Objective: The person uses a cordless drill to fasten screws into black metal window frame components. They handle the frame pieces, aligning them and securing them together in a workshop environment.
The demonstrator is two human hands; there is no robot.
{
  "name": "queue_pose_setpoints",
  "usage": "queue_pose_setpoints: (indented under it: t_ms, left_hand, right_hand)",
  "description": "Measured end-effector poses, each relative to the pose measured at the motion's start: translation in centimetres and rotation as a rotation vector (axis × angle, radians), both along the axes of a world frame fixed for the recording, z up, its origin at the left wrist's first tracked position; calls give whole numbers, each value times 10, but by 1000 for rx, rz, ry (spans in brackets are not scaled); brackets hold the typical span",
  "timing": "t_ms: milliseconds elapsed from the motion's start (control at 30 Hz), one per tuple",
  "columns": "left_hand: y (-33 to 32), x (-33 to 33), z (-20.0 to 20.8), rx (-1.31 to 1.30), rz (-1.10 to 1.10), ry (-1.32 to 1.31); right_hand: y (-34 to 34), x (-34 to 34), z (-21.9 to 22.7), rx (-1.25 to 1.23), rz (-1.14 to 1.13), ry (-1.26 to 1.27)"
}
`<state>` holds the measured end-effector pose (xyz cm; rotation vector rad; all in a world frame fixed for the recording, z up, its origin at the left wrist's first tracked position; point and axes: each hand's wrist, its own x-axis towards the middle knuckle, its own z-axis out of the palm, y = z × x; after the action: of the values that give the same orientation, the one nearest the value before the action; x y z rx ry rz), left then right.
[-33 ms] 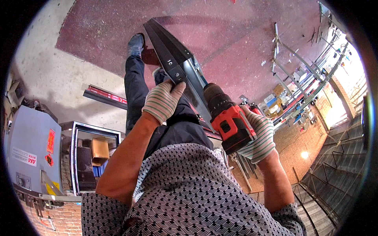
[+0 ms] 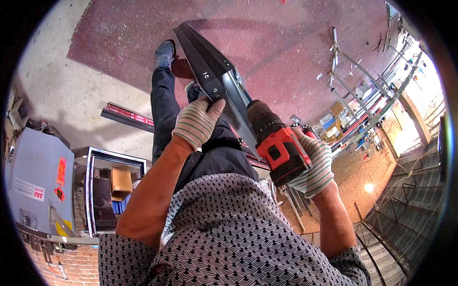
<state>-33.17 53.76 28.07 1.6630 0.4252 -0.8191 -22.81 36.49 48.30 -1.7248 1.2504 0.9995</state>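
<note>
Head view shows your left hand, in a striped work glove, closed over the near edge of a long dark metal channel, fingers wrapped on top and thumb stretched along the rim. The channel runs up and away from you, its far end reaching toward the red floor beyond your shoe. Two small fasteners sit on its face just above your fingers.

Your right hand, gloved the same way, is clenched around the grip of a red and black cordless drill. The drill's black chuck points at the right side of the channel, touching or nearly touching it; the bit itself is hidden, so contact cannot be confirmed.

Your dark trouser legs extend beneath the channel, and your patterned shirt fills the lower frame.

Further out, a dark rail with a red strip lies on the pale concrete to your left. A grey cabinet with red stickers stands at far left, beside a frame with a cardboard box behind it. Metal racks and stacked frames occupy the right, with a brick wall and a lit lamp below them.
</note>
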Motion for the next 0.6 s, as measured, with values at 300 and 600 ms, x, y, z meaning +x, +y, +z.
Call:
queue_pose_setpoints:
  t_ms: [300, 600]
  left_hand:
    - [-3, -2, -2, -37, 24, 43]
    - [-3, 0, -4, -47, -25, 110]
  right_hand:
    - [-4, 1, -2, -25, -207, 23]
    - [-10, 0, 1, 28, 424, -23]
